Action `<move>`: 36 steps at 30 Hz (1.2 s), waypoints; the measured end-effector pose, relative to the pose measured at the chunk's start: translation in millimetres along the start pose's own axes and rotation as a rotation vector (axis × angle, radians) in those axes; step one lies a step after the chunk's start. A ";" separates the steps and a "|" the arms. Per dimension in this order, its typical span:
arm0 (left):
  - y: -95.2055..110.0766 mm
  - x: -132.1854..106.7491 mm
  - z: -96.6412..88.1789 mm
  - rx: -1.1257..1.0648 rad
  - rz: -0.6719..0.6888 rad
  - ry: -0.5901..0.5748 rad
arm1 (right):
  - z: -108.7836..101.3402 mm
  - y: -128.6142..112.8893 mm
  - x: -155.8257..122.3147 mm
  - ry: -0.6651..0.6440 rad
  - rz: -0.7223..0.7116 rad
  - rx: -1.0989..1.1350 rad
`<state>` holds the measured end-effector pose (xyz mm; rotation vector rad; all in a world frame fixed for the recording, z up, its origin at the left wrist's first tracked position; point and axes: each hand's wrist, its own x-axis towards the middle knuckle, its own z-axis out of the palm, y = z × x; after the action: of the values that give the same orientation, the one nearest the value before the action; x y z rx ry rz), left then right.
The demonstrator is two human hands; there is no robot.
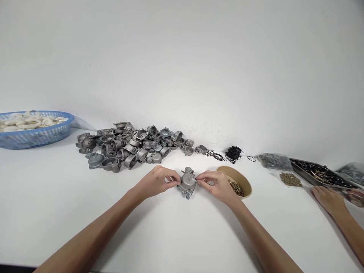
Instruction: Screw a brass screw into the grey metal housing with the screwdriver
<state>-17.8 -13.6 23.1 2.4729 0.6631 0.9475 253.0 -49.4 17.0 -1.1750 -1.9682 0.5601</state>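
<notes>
Item: small grey metal casting, a rounded cup-like body with a stub on top and lugs below, held just above the white table between the two hands. Left hand: fingers curled, fingertips pinching the casting's near-left flank. Right hand: thumb and forefinger pressed together against the casting's right shoulder; whether a small piece sits between them cannot be told. Handling, by judgement: rigid die-cast metal, dense for its bulk, not fragile, matt rather than slick, with edges and bosses that give sure purchase; best gripped across the round body, leaving the projecting stub and lugs free. Containers: tan bowl, touching or just behind the right hand's knuckles, part-filled with small brass screws. Blue mesh basket, far out beyond the left hand, heaped with white rings. Dark tray, well to the right of the right hand, loaded with black and brass small parts, too fine to name. Clear bags between bowl and tray, one holding dark bits, one brass-coloured bits. Loose stock: pile of like castings beyond the left hand; black O-rings beyond the right hand. Another person's hand rests by the tray.
</notes>
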 end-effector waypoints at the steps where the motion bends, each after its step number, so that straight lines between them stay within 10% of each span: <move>1: -0.1 0.1 -0.2 -0.004 0.000 0.000 | -2.8 -0.3 -0.1 0.014 -0.011 -0.063; 9: 2.9 0.9 1.1 -0.032 -0.005 0.015 | -2.2 -6.1 -2.8 -0.232 0.178 -0.861; 21: -0.1 0.6 -1.4 -0.022 -0.028 -0.032 | 12.6 -17.6 -7.3 -0.212 0.310 -0.947; 30: 18.5 -1.3 25.4 0.039 -0.223 0.035 | -40.7 -30.5 2.6 0.429 -0.102 -0.561; 36: 22.9 0.8 48.8 -0.086 -0.280 0.027 | -89.8 -83.8 26.5 0.323 -0.351 -0.528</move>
<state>23.4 -41.4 2.1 2.2224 0.9281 0.8820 270.9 -67.5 140.1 -1.0947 -2.0222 -0.3338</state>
